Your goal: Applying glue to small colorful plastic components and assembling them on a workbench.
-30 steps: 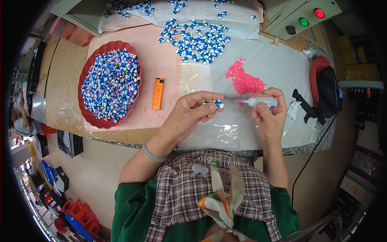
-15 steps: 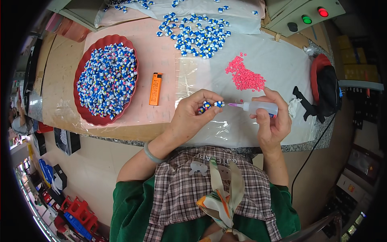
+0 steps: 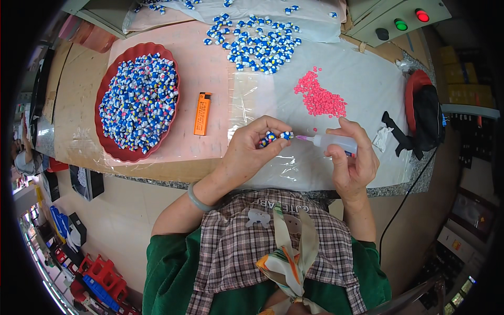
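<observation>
My left hand [image 3: 245, 153] is closed around several small blue-and-white beads [image 3: 268, 138] with yellow and red spots. Between its thumb and fingertips one such blue-and-white bead [image 3: 286, 135] sticks out to the right. My right hand [image 3: 356, 165] grips a small translucent squeeze bottle [image 3: 332, 142], lying nearly level. Its thin pinkish nozzle [image 3: 303, 138] points left and ends right by that bead; whether the two touch I cannot tell. Beyond the bottle lies a spread of tiny pink pieces [image 3: 321, 98], with a single one apart from the rest.
A red scalloped tray [image 3: 98, 113] heaped with similar beads stands at left. An orange lighter [image 3: 201, 115] lies beside it. More blue-and-white beads [image 3: 265, 47] spread at the back. At right are a black cloth [image 3: 426, 118], a crumpled white tissue [image 3: 382, 138] and a box with coloured buttons [image 3: 401, 24].
The bottle has shifted slightly left and tilted a little, and my right index finger sits a bit differently. My left hand keeps its place and its hold on the beads.
</observation>
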Action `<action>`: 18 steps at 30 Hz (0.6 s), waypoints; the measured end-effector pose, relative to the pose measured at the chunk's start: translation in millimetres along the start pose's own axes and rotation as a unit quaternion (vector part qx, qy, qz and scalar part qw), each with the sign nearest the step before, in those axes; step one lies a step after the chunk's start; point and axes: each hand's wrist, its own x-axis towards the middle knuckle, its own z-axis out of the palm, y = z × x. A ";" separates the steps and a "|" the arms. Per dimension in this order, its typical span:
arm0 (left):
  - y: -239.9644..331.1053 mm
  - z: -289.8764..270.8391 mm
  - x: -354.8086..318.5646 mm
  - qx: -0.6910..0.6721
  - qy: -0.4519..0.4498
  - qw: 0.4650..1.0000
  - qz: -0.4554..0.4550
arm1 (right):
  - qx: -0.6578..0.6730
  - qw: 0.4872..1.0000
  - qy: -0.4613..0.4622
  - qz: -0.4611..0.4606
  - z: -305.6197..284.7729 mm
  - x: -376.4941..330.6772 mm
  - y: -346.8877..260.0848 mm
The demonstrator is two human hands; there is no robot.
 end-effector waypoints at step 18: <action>0.4 -1.4 1.2 -0.032 -0.006 0.999 -0.001 | 0.117 0.988 0.024 0.102 -5.4 -4.3 8.3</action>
